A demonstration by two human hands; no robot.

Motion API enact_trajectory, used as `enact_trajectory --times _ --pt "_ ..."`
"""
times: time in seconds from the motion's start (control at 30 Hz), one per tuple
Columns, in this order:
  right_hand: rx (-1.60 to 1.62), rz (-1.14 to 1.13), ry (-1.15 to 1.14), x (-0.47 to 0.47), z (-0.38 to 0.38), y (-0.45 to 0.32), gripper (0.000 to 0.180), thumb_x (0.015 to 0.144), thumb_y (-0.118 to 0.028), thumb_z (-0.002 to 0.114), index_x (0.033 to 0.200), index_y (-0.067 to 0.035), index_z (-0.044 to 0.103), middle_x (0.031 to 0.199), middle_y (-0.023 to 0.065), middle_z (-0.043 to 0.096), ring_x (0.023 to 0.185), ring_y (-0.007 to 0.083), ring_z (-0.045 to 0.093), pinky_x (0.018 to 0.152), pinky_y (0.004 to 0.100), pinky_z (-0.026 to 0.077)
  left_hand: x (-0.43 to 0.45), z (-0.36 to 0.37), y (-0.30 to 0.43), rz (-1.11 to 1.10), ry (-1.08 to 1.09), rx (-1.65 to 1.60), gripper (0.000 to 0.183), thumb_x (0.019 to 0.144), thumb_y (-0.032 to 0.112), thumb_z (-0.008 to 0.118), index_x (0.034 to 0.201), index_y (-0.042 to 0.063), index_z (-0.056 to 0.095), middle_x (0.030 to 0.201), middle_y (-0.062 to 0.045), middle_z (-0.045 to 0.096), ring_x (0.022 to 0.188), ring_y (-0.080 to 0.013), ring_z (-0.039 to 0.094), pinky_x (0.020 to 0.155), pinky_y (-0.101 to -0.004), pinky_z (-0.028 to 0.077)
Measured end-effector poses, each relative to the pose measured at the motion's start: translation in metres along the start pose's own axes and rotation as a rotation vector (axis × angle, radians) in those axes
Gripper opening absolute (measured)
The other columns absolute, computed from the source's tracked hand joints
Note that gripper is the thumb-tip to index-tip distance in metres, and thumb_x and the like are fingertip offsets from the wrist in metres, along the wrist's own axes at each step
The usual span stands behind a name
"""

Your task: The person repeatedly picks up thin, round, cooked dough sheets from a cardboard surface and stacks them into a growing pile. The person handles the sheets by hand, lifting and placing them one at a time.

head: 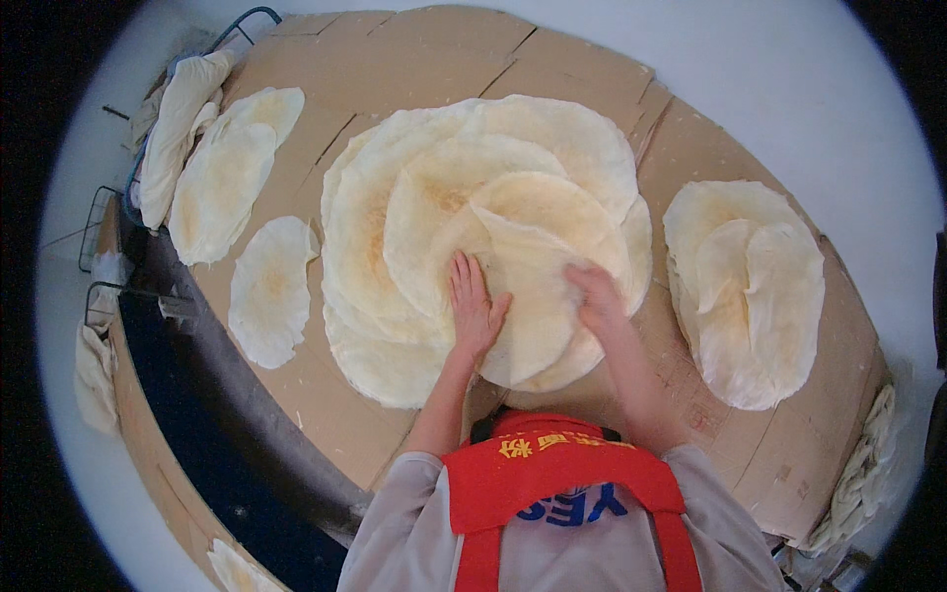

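Many thin round flatbreads overlap in a wide pile (414, 170) on the cardboard-covered table before me. My left hand (475, 311) lies flat on the pile, fingers extended toward the far side and thumb apart. Under and beside it is a thin folded flatbread (525, 296), its crease running from near the pile's centre to the right. My right hand (598, 300) is blurred at the right part of this folded sheet. Its fingers appear bent, and whether they pinch the sheet's edge cannot be made out.
To the right lies a smaller stack of flatbreads (747, 296) with folded sheets on top. A single flatbread (271, 292) and an overlapping group (229, 177) lie left. Rolled cream cloth (181, 140) borders the table's far left; bunched cloth (858, 473) is at right. Cardboard (444, 52) covers the table.
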State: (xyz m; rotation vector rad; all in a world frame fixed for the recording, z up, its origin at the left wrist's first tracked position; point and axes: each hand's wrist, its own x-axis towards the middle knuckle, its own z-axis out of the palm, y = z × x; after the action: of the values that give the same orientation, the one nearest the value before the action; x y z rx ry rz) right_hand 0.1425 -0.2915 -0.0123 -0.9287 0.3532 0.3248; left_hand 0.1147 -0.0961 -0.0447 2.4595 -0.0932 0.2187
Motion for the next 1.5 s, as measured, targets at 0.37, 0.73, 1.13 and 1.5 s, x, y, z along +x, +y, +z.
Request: enact_trajectory --times 0.37,0.73,1.13,1.5 --pt "0.004 -0.044 -0.019 -0.039 0.005 -0.067 0.033 0.075 -0.008 0.057 0.106 -0.001 0.052 0.095 0.0084 0.061 0.085 0.0174 0.059 0.077 0.0302 0.047 0.019 -0.019 0.044 0.116 0.036 0.218 0.086 0.070 0.037 0.063 0.132 -0.002 0.019 0.139 -0.024 0.009 0.129 -0.0395 0.006 0.102 -0.0501 0.011" --pt "0.347 -0.086 0.026 -0.076 -0.028 -0.131 0.036 0.075 -0.026 0.056 0.103 -0.003 0.053 0.089 0.0063 0.059 0.079 0.0188 0.057 0.071 0.0304 0.047 0.025 0.011 0.035 0.128 -0.035 0.346 0.086 0.069 0.050 0.059 0.133 0.004 0.025 0.139 -0.021 0.013 0.128 -0.0393 0.009 0.102 -0.0517 0.008" --pt "-0.223 -0.844 0.307 -0.131 -0.019 -0.298 0.032 0.077 -0.026 0.056 0.100 -0.004 0.056 0.086 0.0068 0.061 0.078 0.0191 0.057 0.071 0.0324 0.045 0.027 0.007 0.051 0.138 -0.058 0.330 0.082 0.068 0.046 0.060 0.132 0.006 0.027 0.139 -0.019 0.017 0.128 -0.0364 0.012 0.103 -0.0510 0.008" --pt "-1.945 -0.795 -0.538 -0.027 0.097 -0.050 0.023 0.076 -0.010 0.046 0.096 -0.003 0.056 0.084 0.0176 0.060 0.077 0.0324 0.059 0.067 0.0429 0.046 -0.008 -0.066 0.026 -0.631 -0.038 -1.248 0.039 0.086 0.030 0.048 0.113 0.003 0.045 0.112 -0.013 0.050 0.097 -0.0198 0.051 0.079 -0.0324 0.042"
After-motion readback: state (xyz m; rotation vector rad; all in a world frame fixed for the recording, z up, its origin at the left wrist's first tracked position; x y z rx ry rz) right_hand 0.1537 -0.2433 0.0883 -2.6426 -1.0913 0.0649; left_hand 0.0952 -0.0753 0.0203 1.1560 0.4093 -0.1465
